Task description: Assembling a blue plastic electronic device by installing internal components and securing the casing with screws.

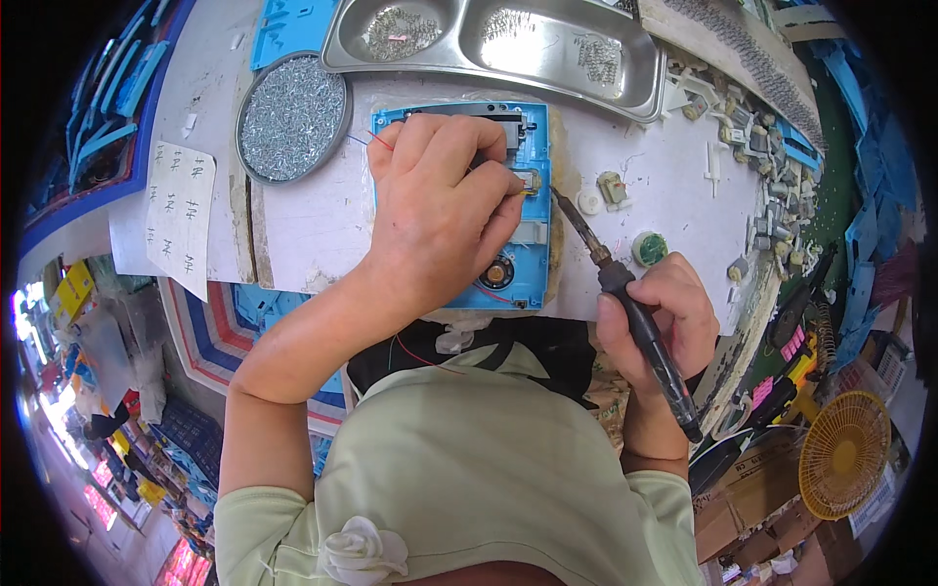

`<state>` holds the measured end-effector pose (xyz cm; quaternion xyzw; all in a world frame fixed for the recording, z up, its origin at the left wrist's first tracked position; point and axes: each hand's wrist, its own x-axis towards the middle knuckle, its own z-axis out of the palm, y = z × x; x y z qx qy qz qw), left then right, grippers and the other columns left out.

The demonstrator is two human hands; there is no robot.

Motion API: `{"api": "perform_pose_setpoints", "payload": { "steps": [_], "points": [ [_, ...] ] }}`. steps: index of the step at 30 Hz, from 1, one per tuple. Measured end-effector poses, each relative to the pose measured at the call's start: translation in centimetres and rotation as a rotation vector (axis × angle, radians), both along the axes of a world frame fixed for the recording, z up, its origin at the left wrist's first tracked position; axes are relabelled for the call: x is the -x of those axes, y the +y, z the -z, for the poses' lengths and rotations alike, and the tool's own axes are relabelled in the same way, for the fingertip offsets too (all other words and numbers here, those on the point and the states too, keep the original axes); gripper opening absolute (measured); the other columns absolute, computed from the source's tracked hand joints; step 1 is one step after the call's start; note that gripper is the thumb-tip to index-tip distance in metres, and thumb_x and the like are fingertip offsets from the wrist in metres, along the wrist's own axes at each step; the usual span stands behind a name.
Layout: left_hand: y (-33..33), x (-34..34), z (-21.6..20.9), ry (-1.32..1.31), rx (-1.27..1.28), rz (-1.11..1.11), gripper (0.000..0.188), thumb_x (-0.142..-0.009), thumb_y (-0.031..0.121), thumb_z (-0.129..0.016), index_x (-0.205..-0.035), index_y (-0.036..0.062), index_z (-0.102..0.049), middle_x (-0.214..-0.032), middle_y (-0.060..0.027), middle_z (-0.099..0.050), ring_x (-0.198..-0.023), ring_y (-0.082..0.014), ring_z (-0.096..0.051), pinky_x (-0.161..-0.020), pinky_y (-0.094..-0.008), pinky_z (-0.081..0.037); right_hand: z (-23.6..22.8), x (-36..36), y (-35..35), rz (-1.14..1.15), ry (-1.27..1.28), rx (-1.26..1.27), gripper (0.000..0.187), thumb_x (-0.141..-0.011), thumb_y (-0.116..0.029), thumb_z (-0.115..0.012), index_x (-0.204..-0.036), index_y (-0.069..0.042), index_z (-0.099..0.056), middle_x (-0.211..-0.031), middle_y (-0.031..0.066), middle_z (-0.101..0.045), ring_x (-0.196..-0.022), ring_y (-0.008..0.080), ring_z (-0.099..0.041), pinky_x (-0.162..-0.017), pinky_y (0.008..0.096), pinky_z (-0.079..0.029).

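Seemingly mid-wiring blue casing (531, 269), with speaker (496, 272) seated, red wire (381, 142) loose; gripping soldering iron (617, 279) in right hand (672, 317), with left fingers (494, 188) bunched, hold hidden.

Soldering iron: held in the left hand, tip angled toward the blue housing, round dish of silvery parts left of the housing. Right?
Wrong hand: the head view shows the soldering iron in the right hand. Its tip does angle toward the blue housing, with the round dish left of that.
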<state>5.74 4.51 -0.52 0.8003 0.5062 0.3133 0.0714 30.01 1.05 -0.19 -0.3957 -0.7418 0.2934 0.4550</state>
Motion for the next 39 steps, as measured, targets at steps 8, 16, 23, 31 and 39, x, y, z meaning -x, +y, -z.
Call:
{"api": "perform_pose_setpoints", "payload": {
  "steps": [8,16,23,31,39],
  "points": [
    [-0.1,0.0,0.2,0.005,-0.017,0.0,0.024,-0.065,0.008,-0.083,-0.085,0.0121,-0.071,-0.099,-0.0027,-0.06,-0.093,-0.0254,-0.055,-0.084,-0.0413,-0.034,0.0,-0.1,0.0,0.01,0.007,0.003,0.031,-0.081,0.0,-0.08,-0.103,-0.002,-0.058,-0.073,0.0059,-0.053,-0.065,0.0178,-0.049,-0.059,0.0306,-0.037],
    [-0.3,0.6,-0.4,-0.039,-0.015,0.037,0.025,-0.07,0.002,-0.083,-0.092,0.0102,-0.076,-0.097,-0.0041,-0.064,-0.084,-0.0234,-0.059,-0.074,-0.0365,-0.043,0.0,-0.4,0.1,0.033,0.027,0.028,0.029,-0.083,-0.001,-0.079,-0.103,-0.002,-0.058,-0.072,0.0049,-0.052,-0.064,0.0166,-0.047,-0.06,0.0301,-0.036],
    [0.7,1.0,-0.1,-0.13,-0.034,0.047,0.027,-0.072,-0.004,-0.081,-0.097,0.006,-0.075,-0.092,-0.0081,-0.069,-0.076,-0.0255,-0.063,-0.063,-0.0335,-0.05,0.3,-0.2,0.6,0.046,0.058,0.022,0.029,-0.083,-0.003,-0.081,-0.102,-0.002,-0.058,-0.071,0.005,-0.052,-0.064,0.0161,-0.046,-0.06,0.0296,-0.034],
    [0.9,0.9,0.0,0.011,-0.117,0.097,0.028,-0.069,0.001,-0.083,-0.093,0.0099,-0.074,-0.09,-0.0037,-0.063,-0.077,-0.0221,-0.061,-0.071,-0.0371,-0.043,0.2,0.1,0.9,0.016,0.024,0.005,0.03,-0.082,-0.002,-0.081,-0.102,-0.002,-0.059,-0.072,0.0057,-0.054,-0.063,0.0169,-0.048,-0.059,0.0303,-0.036],
    [1.1,0.6,0.3,0.03,-0.102,0.08,0.027,-0.067,0.004,-0.084,-0.091,0.0108,-0.073,-0.089,-0.0026,-0.059,-0.078,-0.0217,-0.06,-0.073,-0.0374,-0.041,0.0,0.4,1.1,-0.003,-0.031,0.009,0.031,-0.082,-0.004,-0.082,-0.101,-0.003,-0.058,-0.07,0.0055,-0.053,-0.061,0.0184,-0.048,-0.056,0.0311,-0.037]
  ]
}}
